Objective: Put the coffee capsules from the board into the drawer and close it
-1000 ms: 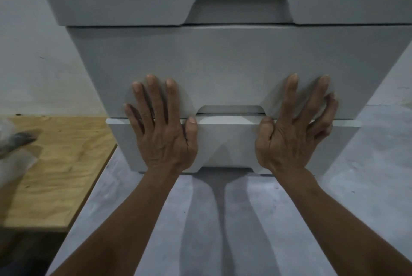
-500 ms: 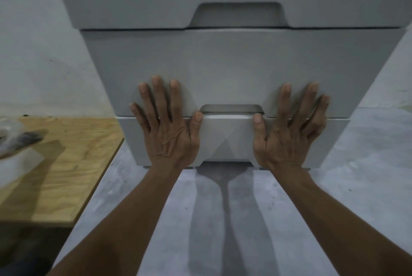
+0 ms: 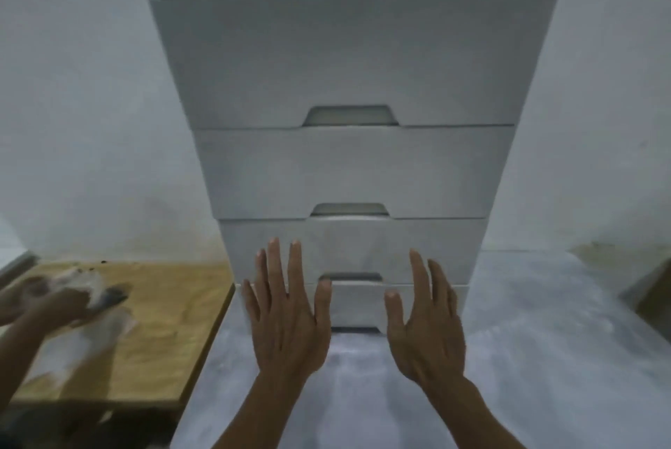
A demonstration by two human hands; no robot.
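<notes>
Closing the drawer: looked almost finished, judging by how far in the front sat.
Left hand (image 3: 287, 318): held flat in front of the bottom drawer (image 3: 357, 303), fingers straight and spread wide, gripping nothing.
Right hand (image 3: 425, 328): held up just beside the left one, fingers straight and a little apart, also gripping nothing.
Touching or not: could not tell if either palm was pressing on the drawer front.
Bottom drawer: lowest one in the white chest of drawers (image 3: 348, 60), pushed in nearly all the way, front sticking out only a tiny bit past the drawer above.
Coffee capsules: none seen anywhere; most likely inside the bottom drawer, but hidden, so could not be sure.
Board (image 3: 174, 321): wooden, lying low to the left of the chest, no capsules showing on its bare part.
Other hands (image 3: 43, 303): blurry, at the left edge over the board, holding something pale like a plastic bag (image 3: 90, 332).
Done so far: capsules seemingly moved off the board, drawer pushed nearly shut.
Left to do: maybe one last small push, if any gap was there.
</notes>
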